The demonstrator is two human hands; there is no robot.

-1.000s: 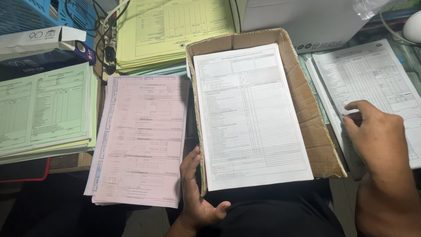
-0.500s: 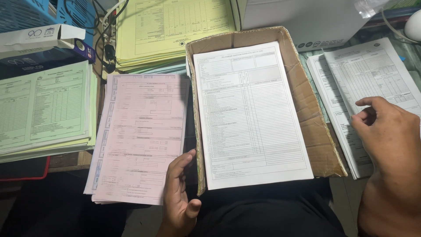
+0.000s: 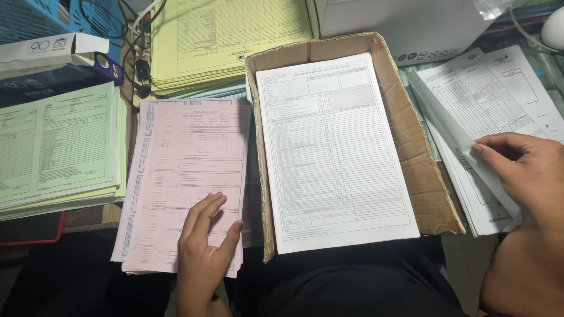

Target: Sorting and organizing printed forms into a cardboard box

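Resting flat, open left hand (image 3: 205, 246) on pink stack (image 3: 185, 176); right hand (image 3: 520, 167) pinching white sheet's (image 3: 464, 147) edge.

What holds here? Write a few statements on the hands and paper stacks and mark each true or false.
1. The left hand lies flat on the pink stack. True.
2. The right hand holds a pen. False: it pinches the edge of a white sheet.
3. The box holds yellow forms. False: white forms lie in it.
4. A green stack lies left of the pink stack. True.
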